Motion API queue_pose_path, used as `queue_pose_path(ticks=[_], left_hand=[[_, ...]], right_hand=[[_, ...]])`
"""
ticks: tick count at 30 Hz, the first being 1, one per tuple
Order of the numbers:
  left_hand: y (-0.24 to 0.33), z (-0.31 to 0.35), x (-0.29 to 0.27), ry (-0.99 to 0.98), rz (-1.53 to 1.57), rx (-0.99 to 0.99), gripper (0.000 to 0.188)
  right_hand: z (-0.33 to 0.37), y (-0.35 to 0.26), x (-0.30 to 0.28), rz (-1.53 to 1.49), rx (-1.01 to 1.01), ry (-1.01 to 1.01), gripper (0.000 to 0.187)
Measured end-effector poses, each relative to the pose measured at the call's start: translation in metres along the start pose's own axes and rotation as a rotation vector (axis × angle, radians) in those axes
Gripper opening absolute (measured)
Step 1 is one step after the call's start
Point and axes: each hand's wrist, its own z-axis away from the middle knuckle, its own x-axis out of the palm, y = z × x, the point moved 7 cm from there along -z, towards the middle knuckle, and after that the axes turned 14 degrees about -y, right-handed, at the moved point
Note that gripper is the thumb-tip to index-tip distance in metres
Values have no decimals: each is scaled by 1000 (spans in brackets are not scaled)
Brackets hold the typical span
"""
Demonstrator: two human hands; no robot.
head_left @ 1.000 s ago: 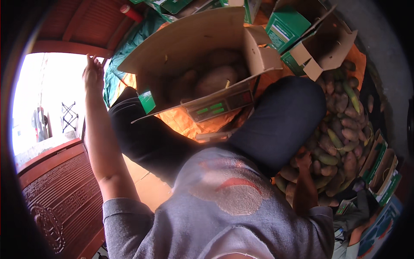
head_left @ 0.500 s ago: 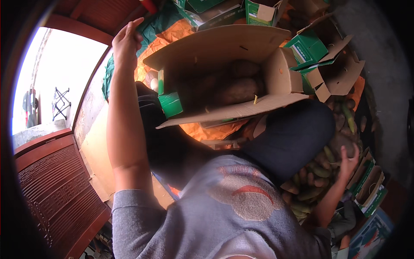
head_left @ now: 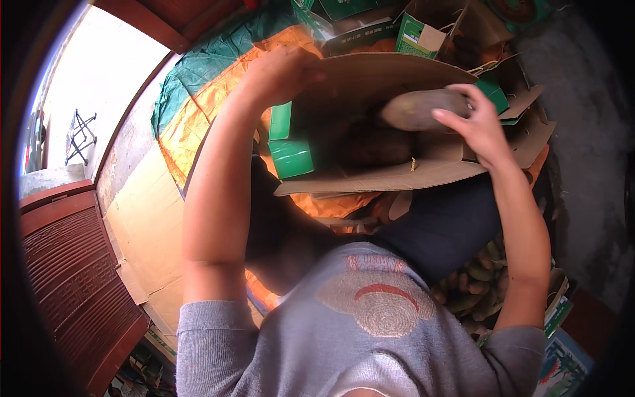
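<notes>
A large oval brownish-green fruit or root (head_left: pixel 423 110), its exact kind unclear, is in my right hand (head_left: pixel 477 124). That hand, thumb and fingers curved round its right end, holds it above the right part of an open cardboard box (head_left: pixel 370 182). More large brown pieces of the same sort (head_left: pixel 377 147) lie in the shadowed inside of the box. At the box's far left corner, the curled fingers of my left hand (head_left: pixel 281 71) meet the end of the raised far flap (head_left: pixel 397 68). The box stands in front of my crossed legs, with a green end flap (head_left: pixel 292 157) folded out.
Orange and green sheeting (head_left: pixel 198 92) spreads beneath and behind the box. Other green-and-brown boxes (head_left: pixel 418 36) stand at the back and right. A pile of long green and brown produce (head_left: pixel 477 281) lies by my right knee. Flattened cardboard (head_left: pixel 149 218) lies on the left.
My right hand has brought the oval piece from the pile at the right up over the box. My left hand has come down from the air to the far flap.
</notes>
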Motion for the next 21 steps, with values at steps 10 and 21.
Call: queue_pose_path(ticks=[10, 21], left_hand=[[-4, 8, 5, 174, -111, 78, 31], [-4, -16, 19, 50, -33, 138, 24]], right_hand=[[-12, -9, 43, -170, -83, -214, 60], [289, 212, -172, -37, 92, 958, 31]])
